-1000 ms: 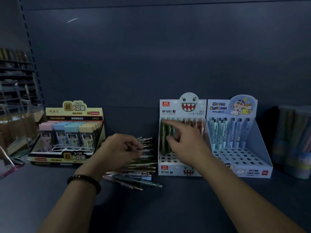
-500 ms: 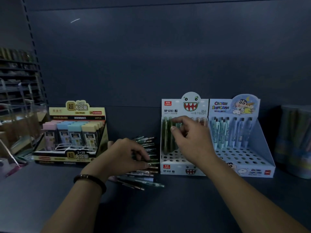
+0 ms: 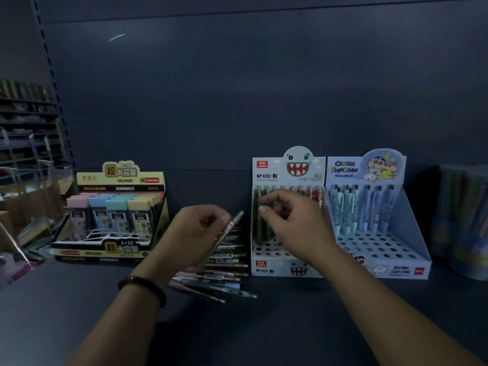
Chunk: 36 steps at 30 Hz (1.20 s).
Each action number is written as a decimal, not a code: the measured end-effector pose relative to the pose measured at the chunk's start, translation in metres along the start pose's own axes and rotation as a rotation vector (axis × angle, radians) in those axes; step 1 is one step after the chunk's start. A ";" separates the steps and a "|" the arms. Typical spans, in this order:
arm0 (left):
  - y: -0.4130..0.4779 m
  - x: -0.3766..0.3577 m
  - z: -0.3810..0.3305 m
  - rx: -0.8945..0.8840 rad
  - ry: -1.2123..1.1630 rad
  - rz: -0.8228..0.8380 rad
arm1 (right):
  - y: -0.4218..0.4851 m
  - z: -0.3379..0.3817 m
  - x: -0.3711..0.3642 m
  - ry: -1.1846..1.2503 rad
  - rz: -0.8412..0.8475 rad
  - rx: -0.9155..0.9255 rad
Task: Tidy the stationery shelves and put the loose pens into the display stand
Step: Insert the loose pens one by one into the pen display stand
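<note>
Far left edge of shelf point(image 3: 290, 326): clear acrylic rack point(image 3: 31, 196), blurred. Beside it, toward the back edge, yellow lead-refill box point(image 3: 118, 178) with pastel cases standing in rows. Then left hand point(image 3: 195, 233), dark bracelet point(image 3: 144, 286) on wrist, raised above the heap. Fingers curled round one pen point(image 3: 227, 231), tilted, top end pointing up-right. Below and right of it, loose pens point(image 3: 221, 270) heaped flat mid-shelf, hard against the stand's left wall; touching or just beside, can't tell. Centre-right, monster display stand point(image 3: 286, 269): back row full of upright pens, green at left, reddish at right, holes showing in the front rows. In front of the green ones, right hand point(image 3: 295, 228), fingers bent, thumb and forefinger close together. Gripping a pen or not: can't tell. Touching the stand's right side, blue cartoon stand point(image 3: 396, 260) with pale blue pens in its back rows. Right edge: dim round tubs point(image 3: 462, 220), contents unreadable.
</note>
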<state>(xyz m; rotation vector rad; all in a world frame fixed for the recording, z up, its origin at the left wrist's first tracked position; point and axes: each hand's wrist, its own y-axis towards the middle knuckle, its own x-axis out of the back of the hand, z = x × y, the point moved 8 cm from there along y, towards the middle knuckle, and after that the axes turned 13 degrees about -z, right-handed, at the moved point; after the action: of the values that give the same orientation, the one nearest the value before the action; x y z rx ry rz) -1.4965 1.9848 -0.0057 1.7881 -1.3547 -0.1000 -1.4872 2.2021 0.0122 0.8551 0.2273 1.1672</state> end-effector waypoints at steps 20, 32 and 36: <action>0.002 0.007 0.023 0.009 0.107 -0.230 | -0.069 0.062 -0.060 -0.169 0.733 0.249; -0.001 0.009 0.021 0.013 -0.013 -0.205 | -0.072 0.049 -0.058 -0.471 0.874 0.250; -0.005 0.000 0.008 -0.007 -0.236 -0.049 | -0.032 0.030 -0.027 -0.258 0.641 0.064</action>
<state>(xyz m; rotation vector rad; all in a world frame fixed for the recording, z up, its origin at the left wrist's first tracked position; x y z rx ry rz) -1.4965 1.9803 -0.0137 1.8486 -1.4724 -0.3513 -1.4587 2.1603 0.0032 1.1690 -0.2440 1.6263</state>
